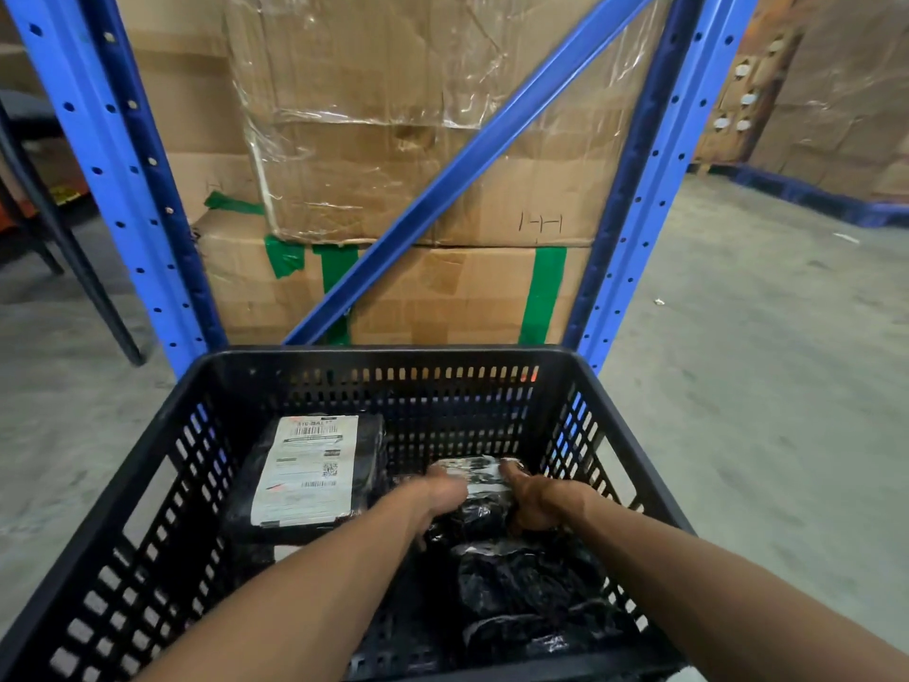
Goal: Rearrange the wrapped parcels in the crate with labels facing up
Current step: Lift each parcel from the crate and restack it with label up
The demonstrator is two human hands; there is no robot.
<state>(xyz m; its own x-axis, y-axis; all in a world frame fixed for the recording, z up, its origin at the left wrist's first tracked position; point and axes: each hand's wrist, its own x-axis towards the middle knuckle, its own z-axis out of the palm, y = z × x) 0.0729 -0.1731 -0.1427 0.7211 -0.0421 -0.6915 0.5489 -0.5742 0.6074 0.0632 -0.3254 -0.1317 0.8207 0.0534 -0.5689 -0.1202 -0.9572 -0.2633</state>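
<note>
A black slatted plastic crate (162, 484) stands on the floor in front of me. In its far left part lies a black wrapped parcel (305, 472) with its white shipping label facing up. At the far right of the crate, my left hand (435, 499) and my right hand (536, 499) both grip a black wrapped parcel (479, 479) from either side; a strip of white label shows at its far end. Near the front right lie more crumpled black wrapped parcels (521, 588), no labels showing.
Directly behind the crate rises a blue metal rack (128, 179) with a diagonal brace, holding stacked cardboard boxes (393, 155) taped in green. Bare concrete floor (747, 366) spreads to the right. A dark chair leg (74, 253) stands at the left.
</note>
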